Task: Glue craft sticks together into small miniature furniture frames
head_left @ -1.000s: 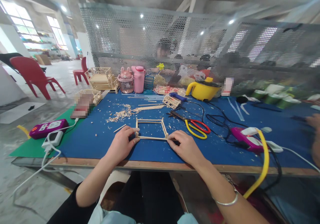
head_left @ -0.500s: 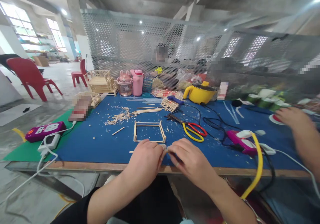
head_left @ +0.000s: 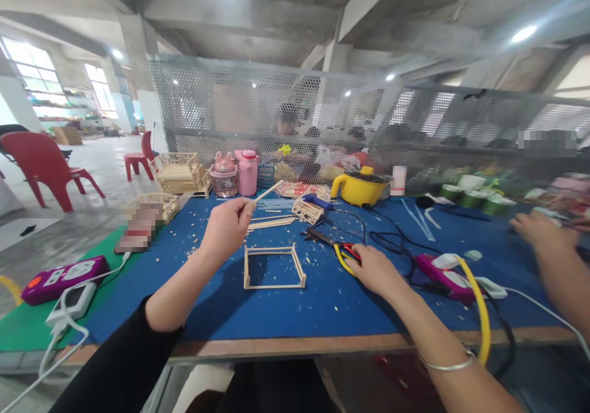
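Observation:
My left hand (head_left: 229, 227) is raised over the left middle of the blue table, closed around a thin wooden stick (head_left: 269, 195) that slants up to the right. On the right, my right hand (head_left: 374, 270) has its fingers on the handles of the scissors (head_left: 342, 258), one red and one yellow; the dark blades point left, away from the hand. Between my hands lies a small rectangular wooden frame (head_left: 275, 287) with short upright pieces at its corners. Behind it rest several loose wooden sticks (head_left: 271, 223).
A blue-handled tool (head_left: 318, 202) lies by a small wooden piece. Behind stand a yellow pot (head_left: 362, 190) and a pink bottle (head_left: 248, 175). Cables run from a purple power strip (head_left: 445, 278). At far right is another person's hand (head_left: 544, 232). A phone (head_left: 141, 225) leans at left.
My hands have parted from the table's front edge. The left has risen forward with a wooden stick; the right has moved right onto the scissors. My view has tilted up.

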A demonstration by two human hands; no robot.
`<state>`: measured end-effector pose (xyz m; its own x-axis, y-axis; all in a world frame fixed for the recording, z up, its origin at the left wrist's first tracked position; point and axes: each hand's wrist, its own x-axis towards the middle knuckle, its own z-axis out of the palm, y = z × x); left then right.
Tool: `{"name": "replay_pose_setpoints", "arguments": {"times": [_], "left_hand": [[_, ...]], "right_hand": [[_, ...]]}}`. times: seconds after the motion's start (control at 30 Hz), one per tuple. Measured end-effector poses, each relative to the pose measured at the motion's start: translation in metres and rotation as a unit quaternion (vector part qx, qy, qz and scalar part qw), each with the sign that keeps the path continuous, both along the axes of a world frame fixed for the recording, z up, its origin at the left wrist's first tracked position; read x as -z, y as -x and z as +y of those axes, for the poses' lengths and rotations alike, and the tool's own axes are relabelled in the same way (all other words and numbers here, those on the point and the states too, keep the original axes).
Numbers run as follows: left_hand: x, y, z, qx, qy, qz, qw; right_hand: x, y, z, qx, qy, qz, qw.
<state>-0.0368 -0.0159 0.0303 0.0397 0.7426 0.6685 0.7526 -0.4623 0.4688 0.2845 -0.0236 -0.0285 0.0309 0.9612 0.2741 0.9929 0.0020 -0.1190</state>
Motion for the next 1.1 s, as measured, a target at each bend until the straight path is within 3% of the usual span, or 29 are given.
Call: {"name": "replay_pose_setpoints", "arguments": {"times": [0.13, 0.23, 0.33, 0.43, 0.57, 0.67, 0.8, 0.87, 0.93, 1.0, 1.03, 1.1], "left_hand": [[0.021, 0.005, 0.033, -0.013, -0.069, -0.013, 0.997], [0.038, 0.006, 0.034, -0.007, -0.083, 0.012, 0.996], [0.044, 0.005, 0.028, 0.007, -0.081, 0.026, 0.996], [0.043, 0.002, 0.023, 0.022, -0.060, 0.034, 0.997], [0.042, 0.000, 0.021, 0.033, -0.020, 0.026, 0.999], [0.042, 0.001, 0.021, 0.037, 0.000, -0.002, 0.999], [0.041, 0.003, 0.021, 0.043, 0.008, -0.029, 0.999], [0.041, 0.002, 0.020, 0.047, 0.009, -0.034, 0.998], [0.040, 0.002, 0.019, 0.056, 0.009, -0.042, 0.997], [0.038, 0.001, 0.017, 0.073, 0.008, -0.047, 0.996], [0.037, 0.001, 0.016, 0.084, 0.006, -0.048, 0.995], [0.032, 0.001, 0.013, 0.108, -0.005, -0.054, 0.993]], "right_hand": [[0.004, -0.003, -0.009, -0.042, 0.051, -0.013, 0.998], [0.002, 0.002, -0.037, -0.078, 0.073, -0.008, 0.994], [-0.004, 0.000, -0.051, -0.080, 0.093, 0.002, 0.992], [-0.015, -0.007, -0.029, -0.091, 0.109, 0.004, 0.990], [-0.019, -0.008, 0.038, -0.099, 0.042, -0.034, 0.994], [-0.012, 0.000, 0.078, -0.145, 0.084, -0.066, 0.984], [-0.007, 0.009, 0.087, -0.180, 0.093, -0.047, 0.978], [-0.013, 0.011, 0.080, -0.179, 0.070, -0.031, 0.981], [-0.026, 0.014, 0.073, -0.161, 0.015, 0.052, 0.985], [-0.042, 0.020, 0.066, -0.141, -0.041, 0.242, 0.959], [-0.050, 0.025, 0.062, -0.138, -0.050, 0.363, 0.920], [-0.064, 0.040, 0.055, -0.157, -0.027, 0.566, 0.809]]}}
